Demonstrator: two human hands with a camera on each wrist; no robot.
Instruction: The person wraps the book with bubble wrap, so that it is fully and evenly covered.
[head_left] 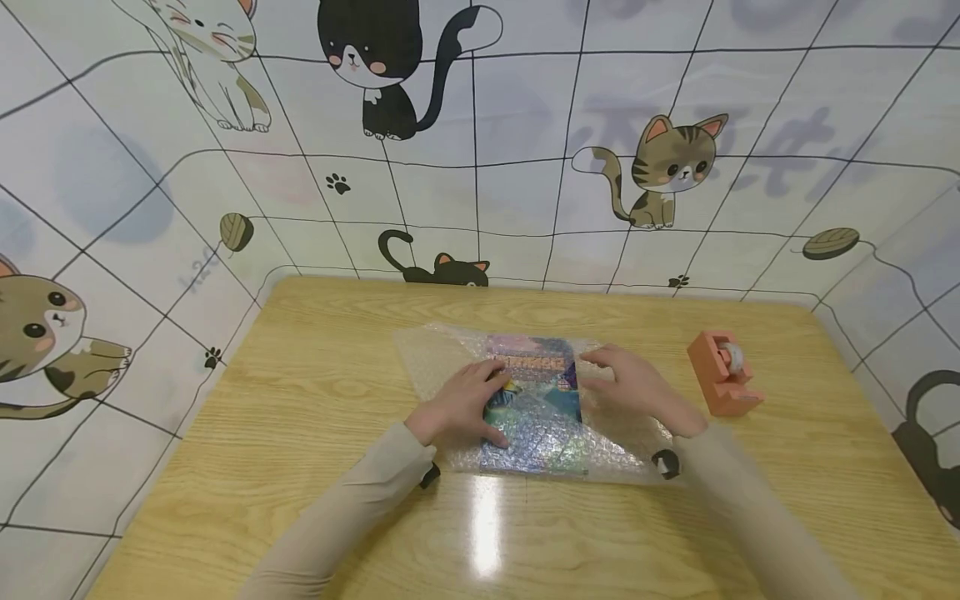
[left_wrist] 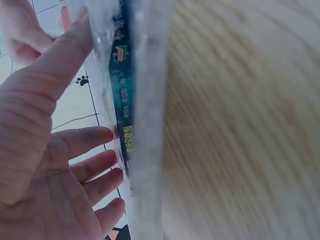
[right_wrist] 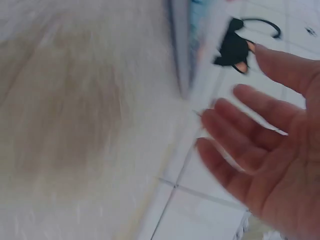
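Note:
A colourful book [head_left: 536, 408] lies on a sheet of bubble wrap [head_left: 431, 354], and a layer of the wrap covers at least its lower part. My left hand [head_left: 467, 404] rests on the book's left side with fingers extended; in the left wrist view its fingertips touch the wrap along the book's spine [left_wrist: 125, 95]. Over the wrap to the right of the book is my right hand [head_left: 633, 383], its fingers loosely bent and apart. The right wrist view shows that hand [right_wrist: 270, 135] holding nothing, beside the blurred edge of the book [right_wrist: 182, 45].
An orange tape dispenser [head_left: 723, 375] with a roll of clear tape stands on the wooden table [head_left: 300, 367], right of my right hand. A cat-patterned cloth [head_left: 525, 183] surrounds the table at the back and both sides.

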